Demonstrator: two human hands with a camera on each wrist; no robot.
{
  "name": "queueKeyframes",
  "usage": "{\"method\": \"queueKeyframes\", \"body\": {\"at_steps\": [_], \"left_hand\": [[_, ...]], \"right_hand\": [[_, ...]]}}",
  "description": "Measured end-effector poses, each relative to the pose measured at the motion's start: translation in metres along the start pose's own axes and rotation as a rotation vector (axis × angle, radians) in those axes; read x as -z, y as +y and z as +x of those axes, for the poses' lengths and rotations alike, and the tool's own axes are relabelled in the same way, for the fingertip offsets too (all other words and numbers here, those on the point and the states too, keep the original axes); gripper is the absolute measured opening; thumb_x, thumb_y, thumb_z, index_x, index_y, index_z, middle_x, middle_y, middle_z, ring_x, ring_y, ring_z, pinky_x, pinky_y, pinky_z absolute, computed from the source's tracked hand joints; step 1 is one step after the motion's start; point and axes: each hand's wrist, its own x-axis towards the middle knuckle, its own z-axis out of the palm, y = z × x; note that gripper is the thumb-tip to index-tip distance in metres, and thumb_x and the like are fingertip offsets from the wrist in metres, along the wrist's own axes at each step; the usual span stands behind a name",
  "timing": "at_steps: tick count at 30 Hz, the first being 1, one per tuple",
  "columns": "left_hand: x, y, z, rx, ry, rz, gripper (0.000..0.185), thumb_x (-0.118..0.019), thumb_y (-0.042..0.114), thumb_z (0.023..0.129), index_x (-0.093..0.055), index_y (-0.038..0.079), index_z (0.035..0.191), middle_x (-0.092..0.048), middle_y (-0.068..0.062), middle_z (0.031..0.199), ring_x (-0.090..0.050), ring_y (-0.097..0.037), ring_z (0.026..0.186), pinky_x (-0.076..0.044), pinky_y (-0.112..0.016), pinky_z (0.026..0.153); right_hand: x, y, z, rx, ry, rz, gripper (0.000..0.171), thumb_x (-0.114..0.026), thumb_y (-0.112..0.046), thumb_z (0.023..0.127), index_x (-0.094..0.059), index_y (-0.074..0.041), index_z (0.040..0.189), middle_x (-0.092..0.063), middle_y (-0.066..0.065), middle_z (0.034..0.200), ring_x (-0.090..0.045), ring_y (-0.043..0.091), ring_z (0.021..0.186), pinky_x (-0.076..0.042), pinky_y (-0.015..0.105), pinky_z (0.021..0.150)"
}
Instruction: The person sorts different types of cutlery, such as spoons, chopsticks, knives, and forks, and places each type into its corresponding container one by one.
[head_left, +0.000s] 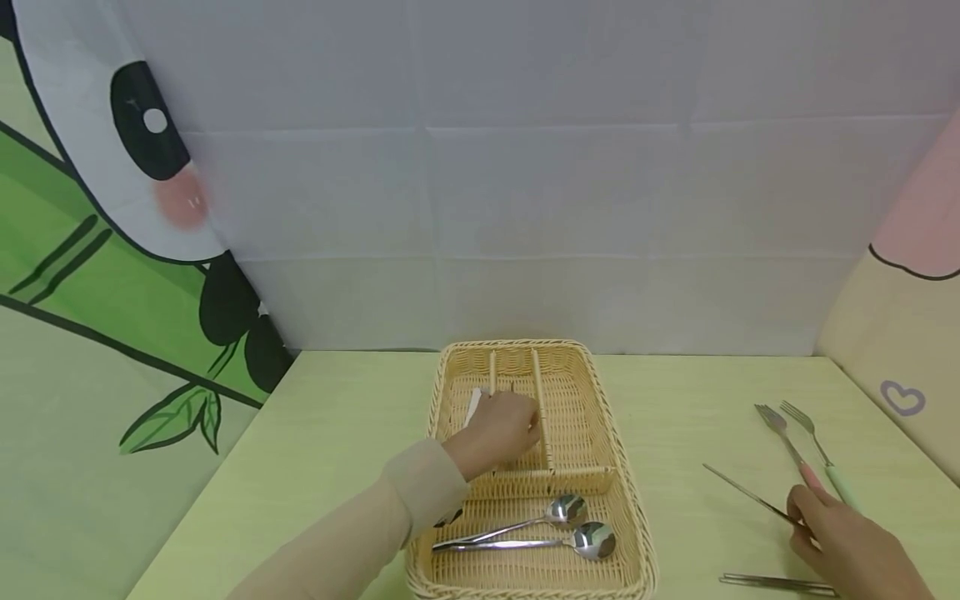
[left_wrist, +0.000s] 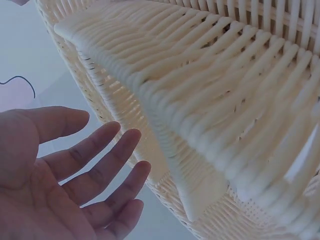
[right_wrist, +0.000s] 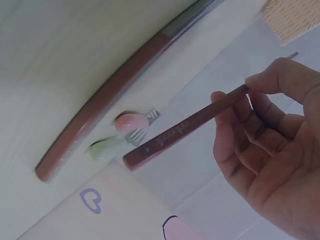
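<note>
My left hand [head_left: 501, 423] is over the back compartments of a wicker cutlery basket [head_left: 626, 475]. In the left wrist view, the fingers of that hand are loosely bent and spread, with nothing between them. Two metal spoons [head_left: 592, 540] lie in the basket's front compartment. At the right, my right hand [head_left: 855, 537] pinches a chopstick [right_wrist: 190, 125] between thumb and fingers; it has a reddish-brown handle and a thin metal end. More chopstick length [head_left: 780, 581] lies on the table by that hand, with a brown handle [right_wrist: 100, 107] in the right wrist view.
Beyond the right hand lie a pink-handled fork [head_left: 787, 437] and a green-handled fork [head_left: 821, 450]. Wicker dividers [head_left: 542, 408] split the basket. A pale wall sheet [head_left: 555, 208] stands behind the table [head_left: 337, 417], with printed panels at both sides.
</note>
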Motion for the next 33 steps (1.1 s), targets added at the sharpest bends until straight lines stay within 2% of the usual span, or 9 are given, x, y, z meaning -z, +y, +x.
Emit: {"method": "queueKeyframes", "body": {"at_steps": [3, 5, 9, 12, 13, 17, 20, 24, 33], "left_hand": [[0.0, 0.002, -0.001, -0.02, 0.006, -0.028, 0.019, -0.055, 0.018, 0.089, -0.062, 0.013, 0.072, -0.058, 0.004, 0.062, -0.05, -0.008, 0.053, -0.029, -0.065, 0.096], [0.0, 0.003, -0.002, -0.043, 0.014, -0.044, 0.016, -0.055, 0.019, 0.09, -0.065, 0.013, 0.078, -0.062, 0.004, 0.067, -0.05, -0.007, 0.052, -0.042, -0.054, 0.09], [-0.001, 0.007, -0.003, -0.075, 0.011, -0.1, 0.016, -0.053, 0.019, 0.091, -0.066, 0.012, 0.085, -0.064, 0.003, 0.073, -0.048, -0.005, 0.05, -0.048, -0.025, 0.058], [-0.001, 0.011, -0.004, -0.078, 0.014, -0.161, 0.015, -0.053, 0.019, 0.091, -0.066, 0.012, 0.087, -0.063, 0.004, 0.073, -0.049, -0.004, 0.052, -0.041, -0.018, 0.049], [0.0, 0.013, -0.004, -0.081, 0.02, -0.176, 0.015, -0.053, 0.019, 0.091, -0.066, 0.012, 0.088, -0.062, 0.005, 0.073, -0.049, -0.004, 0.052, -0.04, -0.017, 0.049], [0.0, 0.02, -0.005, -0.109, 0.053, -0.203, 0.011, -0.055, 0.017, 0.09, -0.065, 0.012, 0.088, -0.061, 0.006, 0.074, -0.049, -0.004, 0.055, -0.04, -0.017, 0.052], [-0.002, 0.025, -0.005, -0.135, 0.082, -0.205, 0.01, -0.056, 0.017, 0.089, -0.065, 0.013, 0.088, -0.062, 0.006, 0.076, -0.048, -0.002, 0.057, -0.04, -0.016, 0.054], [-0.003, 0.032, -0.006, -0.162, 0.12, -0.194, 0.01, -0.057, 0.021, 0.089, -0.065, 0.014, 0.089, -0.064, 0.007, 0.077, -0.048, -0.001, 0.056, -0.038, -0.014, 0.052], [-0.002, 0.046, -0.008, -0.196, 0.154, -0.268, 0.021, -0.053, 0.032, 0.092, -0.066, 0.015, 0.096, -0.068, 0.007, 0.086, -0.053, 0.002, 0.064, -0.042, -0.014, 0.058]], "right_hand": [[0.002, -0.009, 0.004, 0.013, 0.046, 0.045, 0.027, -0.061, -0.001, 0.071, -0.04, -0.018, 0.071, -0.045, -0.01, 0.06, -0.045, -0.006, 0.057, -0.021, 0.021, 0.044], [0.002, -0.014, 0.006, 0.04, 0.1, 0.07, 0.028, -0.061, 0.0, 0.07, -0.04, -0.019, 0.071, -0.037, -0.015, 0.058, -0.048, -0.017, 0.103, -0.023, 0.02, 0.046], [0.003, -0.025, 0.014, 0.138, 0.227, 0.116, 0.029, -0.059, 0.002, 0.065, -0.04, -0.019, 0.071, -0.024, -0.017, 0.063, -0.048, -0.016, 0.083, -0.038, 0.009, 0.078], [0.003, -0.033, 0.019, 0.171, 0.267, 0.147, 0.027, -0.059, 0.002, 0.065, -0.041, -0.017, 0.073, -0.027, -0.016, 0.065, -0.023, -0.01, 0.058, -0.008, 0.014, 0.11], [0.003, -0.036, 0.021, 0.173, 0.272, 0.155, 0.026, -0.058, 0.002, 0.065, -0.042, -0.017, 0.073, -0.029, -0.015, 0.066, -0.025, -0.009, 0.059, -0.011, 0.024, 0.113], [0.005, -0.049, 0.026, 0.135, 0.278, 0.165, 0.021, -0.058, -0.001, 0.068, -0.047, -0.016, 0.076, -0.032, -0.016, 0.064, -0.028, -0.007, 0.059, -0.026, 0.054, 0.097], [0.007, -0.06, 0.031, 0.13, 0.29, 0.156, 0.021, -0.06, -0.001, 0.067, -0.048, -0.016, 0.077, -0.033, -0.015, 0.063, -0.028, -0.008, 0.056, -0.039, 0.034, 0.077], [0.01, -0.074, 0.036, 0.137, 0.283, 0.196, 0.021, -0.06, 0.002, 0.069, -0.049, -0.012, 0.078, -0.035, -0.01, 0.066, -0.028, -0.006, 0.056, -0.027, 0.016, 0.048], [0.015, -0.104, 0.046, 0.088, 0.219, 0.265, 0.014, -0.057, 0.001, 0.076, -0.052, -0.008, 0.086, -0.041, -0.008, 0.071, -0.032, -0.004, 0.057, -0.031, 0.016, 0.047]]}}
